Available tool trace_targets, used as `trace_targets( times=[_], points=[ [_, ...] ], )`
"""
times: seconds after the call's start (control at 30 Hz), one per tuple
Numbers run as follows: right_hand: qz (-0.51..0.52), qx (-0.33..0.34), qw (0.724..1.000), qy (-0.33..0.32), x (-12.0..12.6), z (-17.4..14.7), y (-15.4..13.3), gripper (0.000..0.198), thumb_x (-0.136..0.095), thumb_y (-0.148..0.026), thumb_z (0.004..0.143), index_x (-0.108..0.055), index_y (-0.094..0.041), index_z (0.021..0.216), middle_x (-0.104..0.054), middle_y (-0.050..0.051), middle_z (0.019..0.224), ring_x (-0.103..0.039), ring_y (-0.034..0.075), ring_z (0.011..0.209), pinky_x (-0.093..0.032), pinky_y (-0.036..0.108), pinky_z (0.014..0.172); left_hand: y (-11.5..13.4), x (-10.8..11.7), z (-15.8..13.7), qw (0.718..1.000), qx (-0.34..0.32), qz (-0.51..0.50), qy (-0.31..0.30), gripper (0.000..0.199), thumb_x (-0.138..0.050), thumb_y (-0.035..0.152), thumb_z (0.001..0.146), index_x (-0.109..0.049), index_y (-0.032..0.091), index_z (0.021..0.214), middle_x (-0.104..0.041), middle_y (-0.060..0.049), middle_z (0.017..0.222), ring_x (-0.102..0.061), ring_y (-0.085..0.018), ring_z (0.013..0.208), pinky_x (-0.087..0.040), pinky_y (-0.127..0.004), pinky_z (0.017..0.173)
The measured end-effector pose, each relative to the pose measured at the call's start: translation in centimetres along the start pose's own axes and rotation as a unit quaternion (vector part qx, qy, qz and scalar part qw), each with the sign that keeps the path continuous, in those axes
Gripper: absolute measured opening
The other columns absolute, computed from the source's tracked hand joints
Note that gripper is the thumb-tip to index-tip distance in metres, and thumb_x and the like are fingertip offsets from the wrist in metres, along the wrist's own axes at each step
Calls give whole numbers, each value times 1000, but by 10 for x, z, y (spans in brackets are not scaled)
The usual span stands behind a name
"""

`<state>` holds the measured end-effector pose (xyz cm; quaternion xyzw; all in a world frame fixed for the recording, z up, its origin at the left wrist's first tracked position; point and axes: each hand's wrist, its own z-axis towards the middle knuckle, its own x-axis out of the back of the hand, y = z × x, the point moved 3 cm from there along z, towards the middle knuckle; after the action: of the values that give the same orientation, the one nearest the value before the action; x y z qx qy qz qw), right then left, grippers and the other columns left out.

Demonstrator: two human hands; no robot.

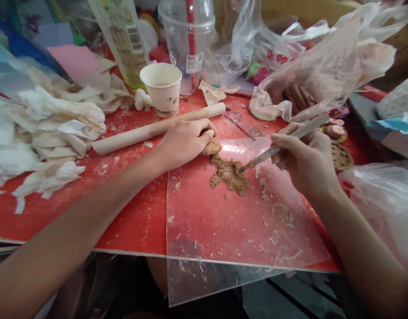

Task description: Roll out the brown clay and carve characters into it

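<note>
My left hand (pixel 190 141) is closed around a lump of brown clay (pixel 212 146) near the far left corner of a clear plastic sheet (pixel 204 226). Between my hands, a flattened, ragged patch of wet clay (pixel 229 176) lies on that sheet. Pinched in the fingers of my right hand (pixel 305 155) is a long, thin clay modelling tool (pixel 262 156), slanted down to the left. Its dark tip touches the right part of the clay patch. The tool's pale, flat upper end sticks out past my knuckles.
Behind my left hand lies a wooden rolling pin (pixel 121 141), with a paper cup (pixel 161 91) just beyond. Crumpled tissues (pixel 58 128) cover the left side. Plastic bags (pixel 310 71) holding brown clay stand at the back right. The sheet overhangs the red table's front edge (pixel 131 253).
</note>
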<state>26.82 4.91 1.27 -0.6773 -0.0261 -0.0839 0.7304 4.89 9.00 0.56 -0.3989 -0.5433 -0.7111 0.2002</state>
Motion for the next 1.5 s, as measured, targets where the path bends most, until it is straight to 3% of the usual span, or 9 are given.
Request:
trace_targets(
  times=[0.13,0.43,0.67,1.03,1.3,1.43,1.5],
  points=[
    [4,32,999,13,3,0,-2,20,-68,-16,76,-54,-18,62,-52,-3,49,-44,7,38,-28,22,34,1,0,0,1000,0,2,2,23,-46,28,92,-67,22,91,-70,0,98,-61,-17,91,-42,-32,87],
    [-15,46,998,-46,-9,-7,3,20,-69,-23,82,-56,-18,67,-54,-3,50,-45,7,40,-30,22,37,1,0,0,1000,10,4,1,21,-47,26,92,-68,22,93,-71,0,100,-62,-18,93,-42,-32,87],
    [30,102,994,-8,-1,-8,-13,15,-68,-15,76,-57,-17,65,-53,-4,50,-45,8,37,-28,23,34,0,-1,0,1000,2,-4,1,21,-47,26,92,-68,22,94,-71,0,101,-62,-17,92,-42,-31,88],
    [-39,128,990,-43,-13,-15,0,19,-67,-22,85,-55,-19,71,-53,-5,55,-47,6,44,-32,22,41,0,-1,2,1000,-1,-1,1,21,-47,26,92,-68,21,92,-70,0,99,-61,-17,92,-41,-31,87],
    [-143,210,948,-193,-10,-18,-16,13,-64,-25,87,-60,-20,76,-56,-2,72,-50,7,62,-38,23,54,0,0,1,1000,6,2,-1,20,-48,25,92,-67,23,91,-71,0,99,-62,-17,93,-42,-31,87],
    [-160,121,946,-255,2,-13,-19,11,-65,-30,88,-68,-21,83,-55,-2,69,-44,5,57,-33,22,50,0,0,1,1000,7,-3,-3,20,-47,26,92,-67,23,91,-71,0,101,-62,-17,94,-42,-32,88],
    [-115,74,960,-244,9,-10,-19,13,-68,-33,86,-69,-21,83,-51,-3,62,-40,5,52,-27,24,46,0,0,1,1000,7,-3,-4,21,-46,26,93,-67,22,91,-71,0,102,-62,-18,95,-41,-33,88]
  ],
)
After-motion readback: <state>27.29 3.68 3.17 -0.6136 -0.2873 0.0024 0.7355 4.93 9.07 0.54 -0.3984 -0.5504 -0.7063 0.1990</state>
